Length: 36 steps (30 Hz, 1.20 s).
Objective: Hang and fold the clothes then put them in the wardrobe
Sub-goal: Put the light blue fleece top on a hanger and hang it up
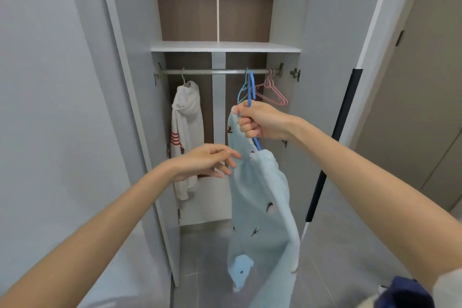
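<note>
Navy cloth (405,292) sits bundled near right. Right hand (260,122) grips a blue plastic hanger (250,90) and the collar of the pale blue fleece garment (260,207), near the far wardrobe's metal rail (212,72). Left hand (205,161) hovers loose-fingered beside the fabric. Only half-seated, the garment could slip off.

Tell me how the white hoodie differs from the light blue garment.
The white hoodie hangs from the rail, untouched; the light blue garment is on a blue hanger gripped by the right hand. The hoodie has red stripes; the blue garment has small dark marks. Both are on hangers.
</note>
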Each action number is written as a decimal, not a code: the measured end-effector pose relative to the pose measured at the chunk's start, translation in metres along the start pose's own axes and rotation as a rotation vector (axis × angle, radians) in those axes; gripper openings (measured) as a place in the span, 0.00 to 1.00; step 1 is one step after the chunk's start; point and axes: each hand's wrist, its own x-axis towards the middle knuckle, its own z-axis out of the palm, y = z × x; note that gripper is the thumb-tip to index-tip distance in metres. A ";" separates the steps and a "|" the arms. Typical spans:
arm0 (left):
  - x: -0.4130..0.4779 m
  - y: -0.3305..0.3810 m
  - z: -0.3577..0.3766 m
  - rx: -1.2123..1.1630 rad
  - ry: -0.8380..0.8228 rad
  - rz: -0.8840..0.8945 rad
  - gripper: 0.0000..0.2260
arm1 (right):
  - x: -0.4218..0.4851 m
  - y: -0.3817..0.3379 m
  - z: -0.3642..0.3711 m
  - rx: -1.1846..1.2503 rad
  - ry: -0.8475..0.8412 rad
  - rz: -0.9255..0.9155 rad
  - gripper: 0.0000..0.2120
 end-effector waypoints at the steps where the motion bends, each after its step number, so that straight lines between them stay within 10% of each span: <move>1: 0.004 -0.004 -0.006 0.064 0.052 -0.030 0.13 | -0.003 0.001 0.002 -0.031 -0.018 0.005 0.07; 10: 0.056 -0.047 -0.037 0.540 0.691 0.084 0.26 | -0.031 0.006 0.008 -0.419 -0.128 -0.051 0.11; 24: 0.037 -0.044 -0.072 1.046 0.789 0.581 0.08 | -0.032 0.027 -0.019 -0.643 0.674 -0.421 0.15; 36: 0.033 -0.018 -0.073 0.803 0.890 0.667 0.10 | -0.028 0.050 -0.021 -0.746 0.675 -0.229 0.18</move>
